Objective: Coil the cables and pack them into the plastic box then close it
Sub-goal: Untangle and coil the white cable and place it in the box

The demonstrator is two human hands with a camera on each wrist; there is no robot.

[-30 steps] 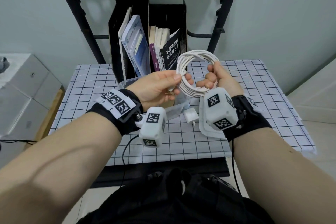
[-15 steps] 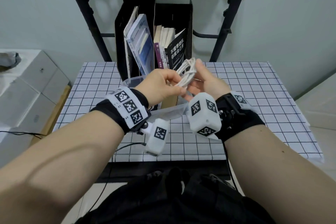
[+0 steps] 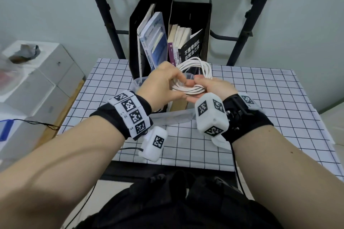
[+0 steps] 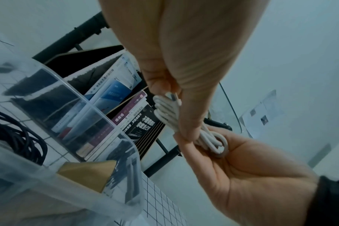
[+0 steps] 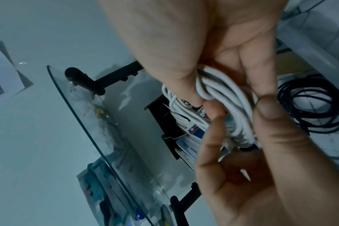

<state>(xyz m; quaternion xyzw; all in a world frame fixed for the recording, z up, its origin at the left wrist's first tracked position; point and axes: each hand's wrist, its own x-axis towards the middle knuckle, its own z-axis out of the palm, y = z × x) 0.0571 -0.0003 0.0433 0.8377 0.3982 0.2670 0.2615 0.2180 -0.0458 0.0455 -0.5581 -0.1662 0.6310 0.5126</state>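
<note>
So both hands are up over the table with the coiled white charging cable (image 3: pixel 193 78) held between them, right above the clear plastic storage box (image 3: pixel 137 82). The left hand (image 3: pixel 163 84) has its thumb and fingers pinching the near side of the loops, and the left wrist view shows a metal plug end (image 4: pixel 172 97) tucked under the thumb. The right hand (image 3: pixel 212 87) is curled round the same bundle from the other side, fingers (image 5: pixel 211 137) hooked through the loops.

What could go wrong: the coil isn't tied by anything I can see, it's only finger pressure keeping it together. If either pinch loosens while it's lowered, I'd guess the stiff loops spring open and it won't sit flat in the box. That loose plug end could also slip out and unwind a turn.

There's already a coiled black cable (image 5: pixel 310 107) lying in the box, so space looks tight-ish, and a white loop could hang over the rim and stop the lid closing. I can't pick out the lid for sure from here. The black file holder full of books (image 3: pixel 173 29) stands just behind the box, easy to bump.
</note>
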